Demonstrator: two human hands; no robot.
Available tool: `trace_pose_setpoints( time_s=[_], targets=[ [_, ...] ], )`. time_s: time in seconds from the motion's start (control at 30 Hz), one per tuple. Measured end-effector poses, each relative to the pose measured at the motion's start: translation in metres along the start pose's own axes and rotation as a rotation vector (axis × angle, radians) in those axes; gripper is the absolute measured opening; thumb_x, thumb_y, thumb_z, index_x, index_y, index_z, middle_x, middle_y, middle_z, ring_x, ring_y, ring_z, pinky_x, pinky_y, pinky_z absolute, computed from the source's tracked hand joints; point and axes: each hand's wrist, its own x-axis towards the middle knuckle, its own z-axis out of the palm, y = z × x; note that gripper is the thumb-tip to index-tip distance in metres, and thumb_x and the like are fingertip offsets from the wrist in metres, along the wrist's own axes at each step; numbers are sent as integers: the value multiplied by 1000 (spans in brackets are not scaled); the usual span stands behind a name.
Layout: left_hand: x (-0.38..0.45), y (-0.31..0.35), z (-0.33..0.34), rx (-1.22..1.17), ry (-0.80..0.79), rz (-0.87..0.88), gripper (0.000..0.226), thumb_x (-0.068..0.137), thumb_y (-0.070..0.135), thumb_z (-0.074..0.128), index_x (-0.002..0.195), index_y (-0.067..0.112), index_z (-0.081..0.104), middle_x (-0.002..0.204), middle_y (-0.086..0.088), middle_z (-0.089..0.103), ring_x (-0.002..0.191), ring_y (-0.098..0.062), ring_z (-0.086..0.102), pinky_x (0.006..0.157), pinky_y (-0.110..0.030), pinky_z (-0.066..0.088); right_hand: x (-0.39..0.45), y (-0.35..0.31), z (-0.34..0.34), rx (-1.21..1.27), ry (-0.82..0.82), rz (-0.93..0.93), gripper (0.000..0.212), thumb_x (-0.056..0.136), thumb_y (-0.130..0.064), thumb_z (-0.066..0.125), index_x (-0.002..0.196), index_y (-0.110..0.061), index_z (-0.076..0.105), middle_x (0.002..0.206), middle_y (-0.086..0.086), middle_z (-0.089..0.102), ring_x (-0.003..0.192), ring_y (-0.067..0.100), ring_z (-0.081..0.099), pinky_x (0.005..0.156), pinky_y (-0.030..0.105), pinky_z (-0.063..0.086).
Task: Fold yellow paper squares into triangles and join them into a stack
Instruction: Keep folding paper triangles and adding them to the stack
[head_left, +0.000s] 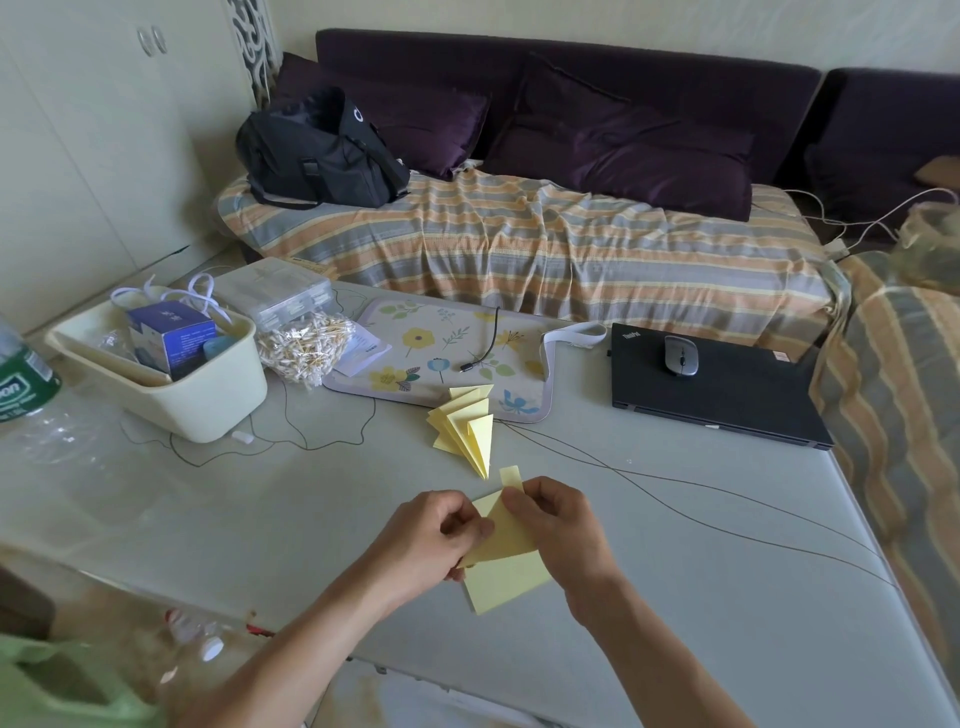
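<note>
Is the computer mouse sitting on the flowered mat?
No, the grey mouse rests on top of the closed black laptop, which lies to the right of the flowered mat.

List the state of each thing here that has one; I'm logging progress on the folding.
Yellow paper sheet: partly folded, held in both hands.
Left hand: gripping the sheet.
Right hand: fingers pinching the sheet's top.
Stack of joined yellow paper triangles: on the table, untouched.
Black laptop: lid closed.
Black bag: open at top.
</note>
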Motion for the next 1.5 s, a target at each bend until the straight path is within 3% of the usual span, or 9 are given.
trace_pose_setpoints(
  time_s=[0.2, 0.4, 0.67, 0.77, 0.93, 1.07, 1.23, 1.5],
  targets=[
    [1, 0, -4, 95, -75, 26, 22, 99, 37, 62, 89, 18, 64, 67, 5, 66, 55, -8, 59, 62, -28, 48, -1, 1, 1, -33, -2, -14, 21, 95, -30, 67, 83, -13, 69, 66, -8, 62, 58, 5, 50, 59, 21, 39],
    [3, -1, -7, -76, 14, 50, 27, 99, 44, 61, 89, 19, 67, 82, -2, 73, 82, -21, 71, 82, -42, 58, -5, 1, 4, -189, -146, -61, 30, 93, -44, 66, 81, -17, 70, 82, 4, 73, 64, 7, 54, 60, 22, 40],
    [8, -6, -8, -118, 138, 36, 18, 96, 27, 69, 81, 18, 72, 75, -2, 74, 67, -10, 67, 72, -30, 59, -7, 1, 6, -237, -230, -103, 17, 94, -31, 68, 83, -18, 71, 77, 0, 70, 61, 2, 52, 56, 14, 38],
    [9, -6, -9, -148, 201, 20, 17, 96, 24, 67, 80, 18, 70, 70, 1, 71, 63, -9, 64, 74, -34, 59, -7, 2, 6, -244, -260, -67, 16, 94, -28, 67, 83, -17, 69, 68, -5, 64, 59, 6, 52, 59, 20, 40],
    [9, -3, -10, -206, 293, -3, 15, 96, 18, 66, 82, 14, 66, 67, 5, 66, 58, -6, 60, 76, -36, 59, -6, 2, 4, -218, -287, -27, 15, 96, -23, 63, 86, -15, 70, 76, 8, 76, 64, 9, 61, 70, 27, 50],
    [8, -3, -9, -210, 254, -13, 16, 95, 20, 66, 80, 15, 65, 66, 8, 64, 59, -6, 60, 78, -37, 59, -6, 3, 4, -208, -287, -7, 16, 95, -28, 65, 89, -15, 71, 81, 7, 75, 65, 10, 62, 70, 26, 50],
    [4, 0, -5, -206, 150, -21, 15, 95, 23, 67, 83, 15, 69, 81, -8, 72, 70, -11, 64, 79, -34, 59, -6, 0, 4, -178, -169, -73, 18, 93, -34, 68, 82, -21, 70, 84, 3, 72, 62, 3, 54, 57, 13, 39],
    [3, 1, -6, -280, 165, -46, 13, 91, 17, 67, 79, 18, 72, 76, -1, 70, 70, -13, 66, 82, -39, 60, -8, -2, 4, -191, -207, -80, 16, 94, -30, 68, 83, -18, 70, 73, -7, 61, 59, 3, 48, 53, 10, 35]
  ],
)
